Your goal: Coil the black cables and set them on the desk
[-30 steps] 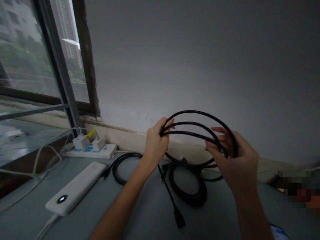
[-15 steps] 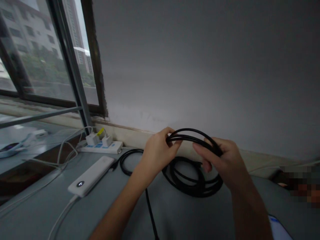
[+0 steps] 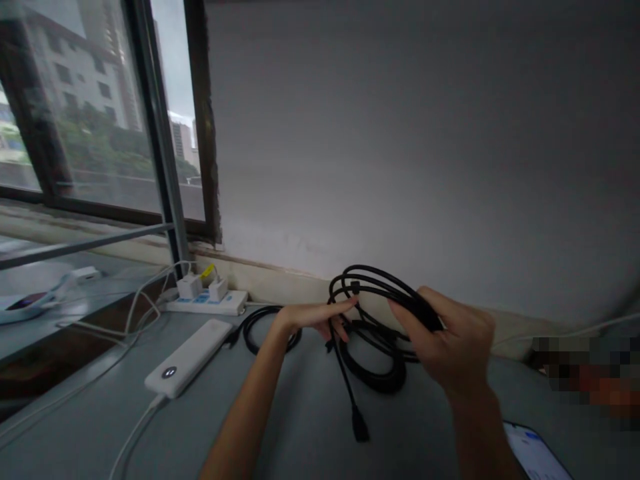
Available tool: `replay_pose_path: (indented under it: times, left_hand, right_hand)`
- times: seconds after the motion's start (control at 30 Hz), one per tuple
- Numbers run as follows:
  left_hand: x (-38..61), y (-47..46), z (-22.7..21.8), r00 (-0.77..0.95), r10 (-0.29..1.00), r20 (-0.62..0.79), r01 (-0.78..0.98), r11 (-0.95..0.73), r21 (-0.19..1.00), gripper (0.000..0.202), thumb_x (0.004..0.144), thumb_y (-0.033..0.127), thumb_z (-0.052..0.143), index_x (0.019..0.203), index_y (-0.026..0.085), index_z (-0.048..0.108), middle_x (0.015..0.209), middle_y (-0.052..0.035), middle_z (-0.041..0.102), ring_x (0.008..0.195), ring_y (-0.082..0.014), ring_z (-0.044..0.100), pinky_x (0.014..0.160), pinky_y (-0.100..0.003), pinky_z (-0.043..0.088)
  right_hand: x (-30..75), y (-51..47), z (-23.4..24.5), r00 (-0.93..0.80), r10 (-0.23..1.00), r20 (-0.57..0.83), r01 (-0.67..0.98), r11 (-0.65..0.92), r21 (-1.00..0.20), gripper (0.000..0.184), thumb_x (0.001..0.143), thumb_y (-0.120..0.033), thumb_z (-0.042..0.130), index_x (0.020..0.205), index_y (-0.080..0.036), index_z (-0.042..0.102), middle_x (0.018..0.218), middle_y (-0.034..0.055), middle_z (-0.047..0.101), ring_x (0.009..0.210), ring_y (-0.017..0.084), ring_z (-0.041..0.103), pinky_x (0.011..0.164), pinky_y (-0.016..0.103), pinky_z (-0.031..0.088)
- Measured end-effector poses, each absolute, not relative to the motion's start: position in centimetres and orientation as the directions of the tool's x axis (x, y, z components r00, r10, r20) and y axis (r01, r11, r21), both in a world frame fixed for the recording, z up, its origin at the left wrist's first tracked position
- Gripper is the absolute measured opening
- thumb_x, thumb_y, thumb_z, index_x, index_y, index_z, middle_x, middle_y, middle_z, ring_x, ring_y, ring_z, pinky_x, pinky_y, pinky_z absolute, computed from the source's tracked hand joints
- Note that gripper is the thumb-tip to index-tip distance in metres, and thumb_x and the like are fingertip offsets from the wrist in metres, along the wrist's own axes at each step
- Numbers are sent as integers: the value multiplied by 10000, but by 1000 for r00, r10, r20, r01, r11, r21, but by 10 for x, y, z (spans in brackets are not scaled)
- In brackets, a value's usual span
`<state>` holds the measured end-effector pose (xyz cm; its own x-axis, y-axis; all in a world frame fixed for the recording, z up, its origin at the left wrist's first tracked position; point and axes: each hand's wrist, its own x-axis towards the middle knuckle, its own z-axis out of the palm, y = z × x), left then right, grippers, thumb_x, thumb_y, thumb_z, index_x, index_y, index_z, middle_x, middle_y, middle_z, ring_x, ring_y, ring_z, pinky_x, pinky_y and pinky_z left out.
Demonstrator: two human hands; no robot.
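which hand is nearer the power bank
Left: the left hand is right of the power bank; the right hand is farther right, holding the coiled cable.

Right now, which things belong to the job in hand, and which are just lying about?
In hand: looped black cable, gripped by the right hand; left hand at its loops.

Lying about: other black coils, white power bank, power strip, phone.

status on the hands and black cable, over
Right hand gripping looped black cable. Left hand at the loops' left end, grip unclear. Another black cable coil on the tabletop nearby.
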<state>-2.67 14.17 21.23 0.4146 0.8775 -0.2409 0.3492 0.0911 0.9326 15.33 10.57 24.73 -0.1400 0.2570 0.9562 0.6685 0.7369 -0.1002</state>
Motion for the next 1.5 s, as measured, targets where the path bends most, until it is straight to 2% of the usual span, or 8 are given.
replay_pose_path:
  times: [0.27, 0.43, 0.57, 0.7, 0.83, 1.0, 1.2, 1.5]
  left_hand:
    - [21, 157, 193, 440, 889, 129, -227, -29, 973, 400, 748, 523, 452, 857, 175, 616, 766, -43, 643, 709, -117, 582, 700, -224, 457]
    - [33, 144, 213, 84, 950, 302, -507, -220, 833, 327, 710, 343, 600, 985, 179, 538, 726, 8, 591, 674, -87, 567, 719, -213, 474]
    - [30, 125, 232, 127, 891, 436, -562, -298, 772, 349, 803, 337, 489, 1126, 209, 469, 552, 63, 442, 648, -101, 595, 723, -233, 502]
    - [19, 111, 242, -30, 844, 536, -405, -501, 765, 299, 820, 365, 460, 1075, 211, 481, 454, 95, 333, 448, -69, 513, 498, -151, 438]
    - [-1, 92, 249, -205, 733, 648, 51, -654, 755, 237, 796, 259, 482, 1029, 232, 514, 405, 107, 370, 310, -48, 366, 329, -134, 289]
    - [-18, 66, 259, -167, 614, 772, 562, -584, 586, 370, 691, 47, 475, 952, 252, 639, 788, 39, 671, 688, -71, 611, 643, -137, 486]
    - [-14, 55, 260, -96, 590, 802, 791, -444, 421, 396, 689, 29, 516, 929, 306, 664, 847, 33, 687, 719, -101, 637, 695, -176, 509]
    - [-5, 51, 257, 58, 115, 992, 884, -467, 2, 225, 773, 103, 506, 833, 230, 681, 679, 42, 679, 573, -58, 608, 539, -122, 446]
  right_hand:
    - [151, 104, 245, -135, 76, 988, 582, 813, 17, 214, 728, -250, 583, 518, -217, 561, 417, -27, 498, 383, 115, 456, 417, 253, 342]
    - [153, 100, 247, 65, 221, 973, 436, 871, -227, 231, 715, -216, 580, 490, -208, 529, 394, -43, 439, 361, 103, 420, 399, 256, 334]
    - [155, 99, 246, 93, 424, 901, 118, 893, -433, 233, 746, -235, 530, 516, -201, 529, 364, -60, 401, 311, 96, 391, 352, 247, 323]
    - [161, 92, 252, 5, 492, 870, 76, 868, -491, 250, 735, -223, 540, 491, -191, 492, 413, -44, 468, 374, 95, 460, 406, 240, 384]
    - [165, 88, 261, -61, 593, 803, 212, 794, -570, 232, 696, -230, 587, 494, -181, 483, 453, -32, 501, 440, 93, 495, 444, 221, 415]
    - [156, 100, 254, -1, 705, 709, 237, 689, -685, 286, 625, -275, 659, 849, -181, 509, 796, 19, 595, 534, 116, 590, 438, 229, 476]
    - [144, 99, 246, -134, 601, 788, 380, 766, -519, 446, 671, -243, 621, 1102, -201, 513, 1124, 117, 530, 704, 152, 609, 509, 268, 519]
    - [147, 104, 243, -160, 628, 762, 435, 737, -516, 386, 666, -114, 530, 1031, -208, 610, 979, 74, 664, 839, 199, 631, 721, 338, 514]
